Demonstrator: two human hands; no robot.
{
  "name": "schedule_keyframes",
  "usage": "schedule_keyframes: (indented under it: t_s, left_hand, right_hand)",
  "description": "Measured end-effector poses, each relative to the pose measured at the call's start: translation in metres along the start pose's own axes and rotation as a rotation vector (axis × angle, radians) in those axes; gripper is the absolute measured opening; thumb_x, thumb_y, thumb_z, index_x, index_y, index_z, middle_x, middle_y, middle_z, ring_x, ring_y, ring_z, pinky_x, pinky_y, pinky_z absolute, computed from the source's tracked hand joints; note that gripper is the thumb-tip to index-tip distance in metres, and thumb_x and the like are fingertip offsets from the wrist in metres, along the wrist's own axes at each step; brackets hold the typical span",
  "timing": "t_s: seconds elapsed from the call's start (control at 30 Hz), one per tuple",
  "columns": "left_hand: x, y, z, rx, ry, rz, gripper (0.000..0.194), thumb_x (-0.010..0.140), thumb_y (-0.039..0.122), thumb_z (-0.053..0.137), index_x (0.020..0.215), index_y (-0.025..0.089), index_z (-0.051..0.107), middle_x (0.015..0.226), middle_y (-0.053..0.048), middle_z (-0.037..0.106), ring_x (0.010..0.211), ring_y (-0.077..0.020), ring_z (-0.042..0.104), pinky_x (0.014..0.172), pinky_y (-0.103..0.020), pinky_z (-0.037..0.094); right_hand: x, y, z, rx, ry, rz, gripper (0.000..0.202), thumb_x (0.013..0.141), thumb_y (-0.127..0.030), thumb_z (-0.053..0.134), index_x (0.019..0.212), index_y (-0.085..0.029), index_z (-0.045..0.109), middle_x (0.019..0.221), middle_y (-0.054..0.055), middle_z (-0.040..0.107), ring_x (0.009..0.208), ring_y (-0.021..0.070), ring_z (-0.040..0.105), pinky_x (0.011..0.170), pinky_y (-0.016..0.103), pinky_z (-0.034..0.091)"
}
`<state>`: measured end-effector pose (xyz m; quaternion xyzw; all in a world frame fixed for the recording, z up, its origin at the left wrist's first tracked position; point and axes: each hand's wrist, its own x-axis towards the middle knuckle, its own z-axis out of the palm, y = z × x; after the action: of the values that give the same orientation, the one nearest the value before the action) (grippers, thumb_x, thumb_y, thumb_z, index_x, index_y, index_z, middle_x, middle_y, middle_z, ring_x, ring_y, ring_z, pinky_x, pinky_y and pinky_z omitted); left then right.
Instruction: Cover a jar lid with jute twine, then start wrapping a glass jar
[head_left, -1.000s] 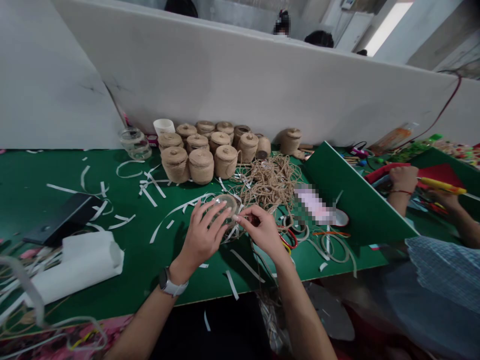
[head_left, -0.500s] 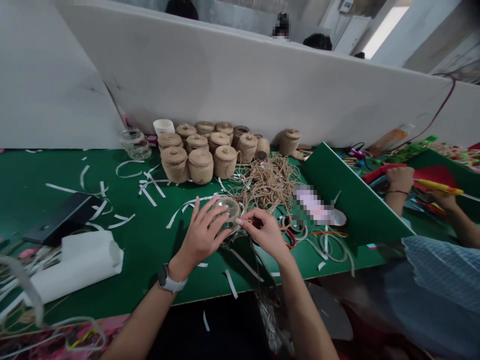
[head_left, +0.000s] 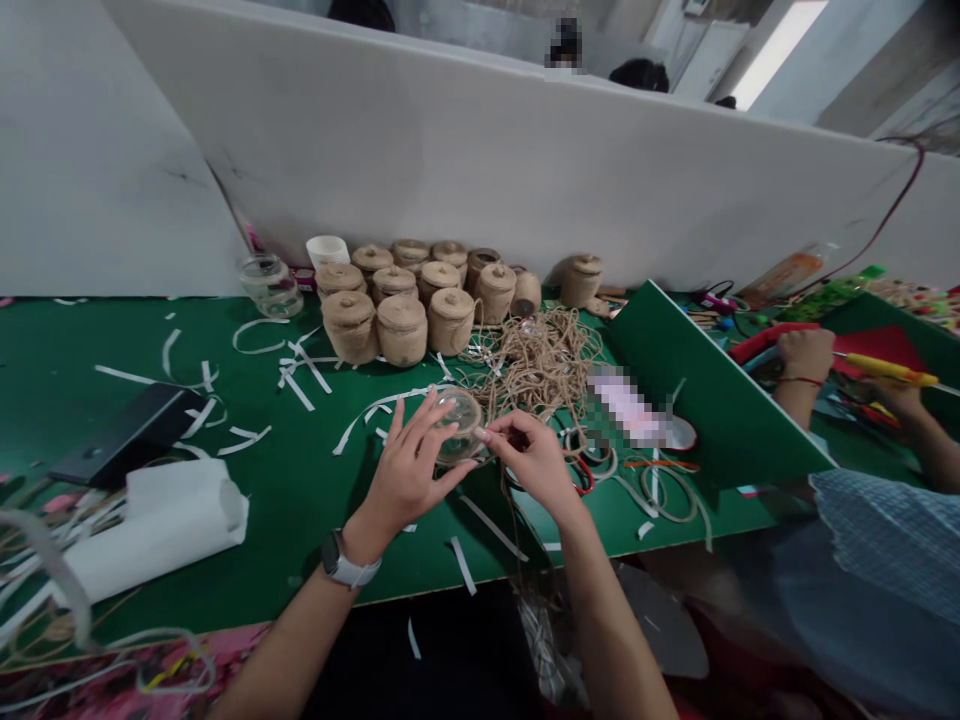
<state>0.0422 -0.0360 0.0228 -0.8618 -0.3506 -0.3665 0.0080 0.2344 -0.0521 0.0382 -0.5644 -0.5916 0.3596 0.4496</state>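
A small clear glass jar [head_left: 459, 408] is on the green table in front of me, its round mouth facing up. My left hand [head_left: 409, 465] holds it from the left, with the fingers spread over its side and the thumb along the near side. At the jar's right side, my right hand [head_left: 529, 455] has thumb and forefinger pinched together; what lies between the fingertips is too small to make out. Thin brown strands hang below this hand toward the table edge. Behind it lies a tangled heap of jute twine [head_left: 544, 360].
Several twine-wrapped lidded jars [head_left: 401, 330] stand at the back, beside another glass jar [head_left: 270, 285]. White strips litter the green table [head_left: 300, 540]. A white roll [head_left: 157, 525] and dark box [head_left: 124, 435] lie left. Beyond a green divider [head_left: 720, 400], a co-worker's hands hold a yellow-handled tool [head_left: 889, 370].
My left hand has shifted slightly right and down around the jar, showing more of the glass. The right hand keeps its pinch at the jar's side, almost in the same place.
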Motion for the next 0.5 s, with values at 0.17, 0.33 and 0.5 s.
schedule_keyframes:
  t_s: [0.17,0.33,0.5]
  left_hand:
    - [0.003,0.004,0.01,0.115,0.058,0.019,0.027,0.092,0.022,0.057,0.119,0.019,0.058,0.128,-0.013,0.066,0.134,-0.032,0.047,0.114,-0.066,0.019]
    - [-0.003,0.002,0.017,0.128,0.004,0.04,0.049,0.094,0.011,0.044,0.142,0.017,0.042,0.14,-0.016,0.056,0.137,-0.027,0.044,0.117,-0.057,0.022]
    - [-0.006,-0.011,0.011,0.022,-0.05,0.067,0.042,0.095,0.009,0.037,0.135,0.016,0.044,0.148,-0.018,0.046,0.145,-0.0281,0.025,0.115,-0.062,0.024]
  right_hand:
    - [-0.002,0.003,-0.002,-0.002,-0.003,0.005,0.026,0.081,-0.045,0.067,0.076,-0.019,0.066,0.064,-0.002,0.057,0.056,0.0104,0.046,0.052,0.023,0.034]
    - [-0.001,0.002,-0.005,-0.038,0.006,-0.019,0.026,0.082,-0.045,0.066,0.076,-0.019,0.067,0.064,-0.002,0.057,0.057,0.0107,0.046,0.053,0.024,0.035]
    - [0.003,-0.001,-0.008,-0.099,0.036,-0.055,0.024,0.082,-0.043,0.067,0.077,-0.02,0.068,0.067,-0.001,0.059,0.058,0.0108,0.047,0.055,0.024,0.036]
